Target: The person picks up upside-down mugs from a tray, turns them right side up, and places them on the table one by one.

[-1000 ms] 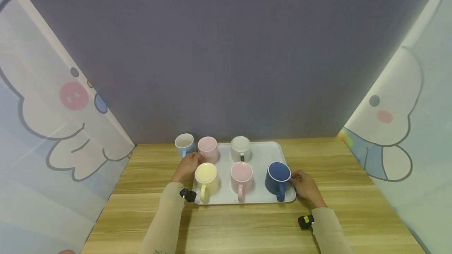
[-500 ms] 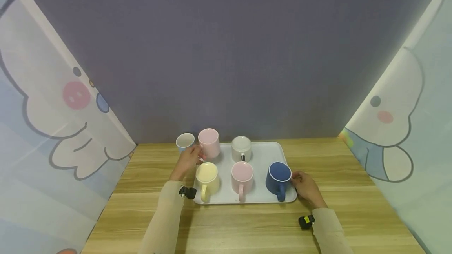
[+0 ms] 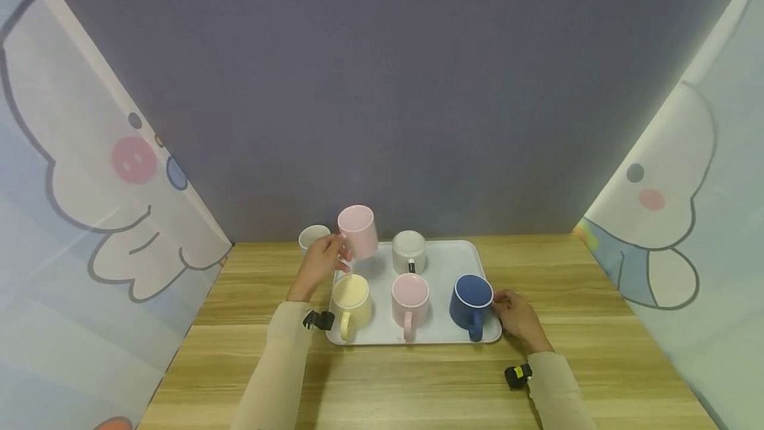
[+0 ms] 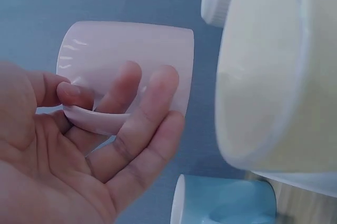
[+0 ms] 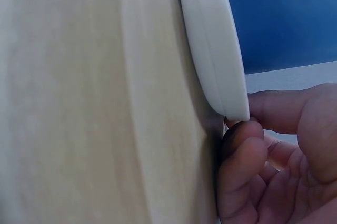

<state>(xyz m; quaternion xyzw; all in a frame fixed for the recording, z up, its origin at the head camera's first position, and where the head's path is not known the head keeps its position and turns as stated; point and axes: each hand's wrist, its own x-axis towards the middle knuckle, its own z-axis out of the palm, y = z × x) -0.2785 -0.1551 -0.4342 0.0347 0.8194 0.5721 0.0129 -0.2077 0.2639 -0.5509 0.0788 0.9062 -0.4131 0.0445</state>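
Observation:
My left hand (image 3: 322, 263) pinches the handle of a pink mug (image 3: 359, 234) and holds it raised above the back left of the white tray (image 3: 442, 334). In the left wrist view, thumb and index finger grip the handle of that mug (image 4: 126, 45), other fingers spread along its side. Behind the hand, a light blue mug (image 4: 231, 199) stands just off the tray, mouth up, partly hidden. My right hand (image 3: 519, 318) pinches the tray's right edge beside a dark blue mug (image 3: 468, 304); the right wrist view shows thumb and curled finger at the rim (image 5: 218, 50).
On the tray stand a yellow mug (image 3: 351, 300) and another pink mug (image 3: 410, 300) along the front, and a white mug (image 3: 408, 251) at the back. The tray lies on a wooden table (image 3: 418, 387), against a grey back wall (image 3: 382, 98).
My left hand has lifted the back-left pink mug from the tray, rising up and slightly right with it. The right hand stays at the tray's edge.

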